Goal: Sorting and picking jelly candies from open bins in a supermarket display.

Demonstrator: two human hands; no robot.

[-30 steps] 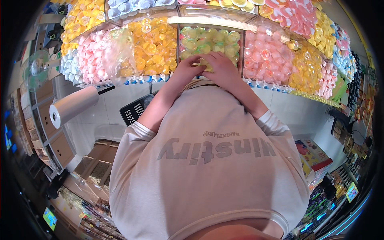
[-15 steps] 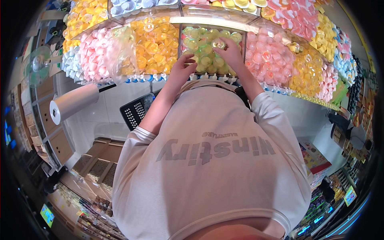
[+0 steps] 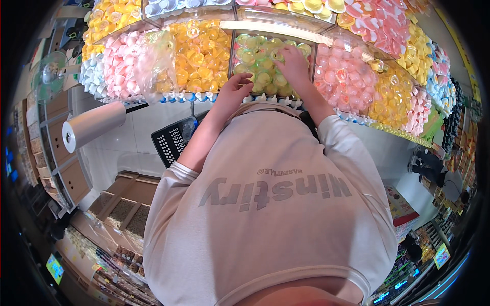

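My right hand [image 3: 296, 66] is over a bin of green jelly cups [image 3: 260, 76], thumb and fingers closed around the edges of one cup [image 3: 276, 54] on top of the pile. Part of that cup is hidden by the fingers. At the bin's near left corner hovers my left hand [image 3: 234, 91], its fingers loosely bent and apart from the thumb, with nothing in it. The green cups are see-through domes heaped in a clear-walled compartment.
Orange jelly cups [image 3: 201, 56] fill the bin to the left, pink ones [image 3: 339, 76] the bin to the right. A crumpled clear plastic bag [image 3: 157, 64] lies over the pink and orange cups. A plastic bag roll [image 3: 94, 126] sticks out at left, near a black basket [image 3: 171, 143].
My right hand has shifted slightly, and its fingers have turned over the cup, which shows less. The left hand has barely moved.
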